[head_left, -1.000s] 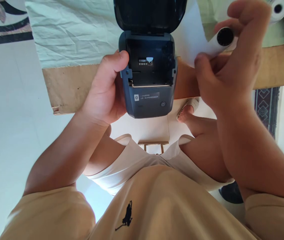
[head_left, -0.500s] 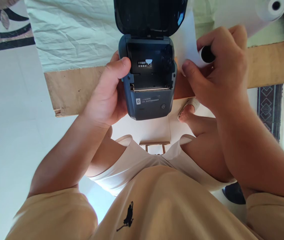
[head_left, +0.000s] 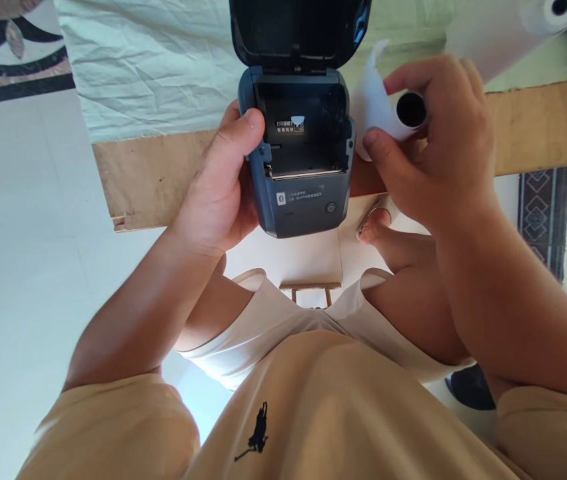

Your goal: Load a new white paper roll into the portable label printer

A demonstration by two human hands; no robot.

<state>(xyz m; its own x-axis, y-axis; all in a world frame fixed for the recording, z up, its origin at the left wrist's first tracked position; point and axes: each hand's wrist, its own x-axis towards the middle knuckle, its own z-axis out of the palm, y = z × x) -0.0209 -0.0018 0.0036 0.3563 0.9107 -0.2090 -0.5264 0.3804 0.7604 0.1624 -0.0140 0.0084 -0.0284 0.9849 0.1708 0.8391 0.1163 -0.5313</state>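
Note:
A dark blue portable label printer (head_left: 308,203) is gripped at its left side by my left hand (head_left: 223,173), thumb on the rim. Its black lid (head_left: 298,30) stands flipped up, and the paper bay inside holds no roll. To the right of the printer, my right hand (head_left: 448,133) has its fingers wrapped round a small white paper roll (head_left: 388,117). The roll's dark hollow core faces me, and a loose paper end curls up on its left. Roll and printer are apart, with a narrow gap between them.
Beyond my hands is a wooden table edge (head_left: 148,180) partly covered by a pale green cloth (head_left: 138,67). A larger white roll (head_left: 518,33) lies at the back right beside a dark object at the edge. Below are my legs, a small stool (head_left: 310,287) and a patterned mat (head_left: 543,220).
The strip of paper stretching away from the small roll now shows as a short curled end. My right hand has turned the roll slightly; the printer stays almost in place.

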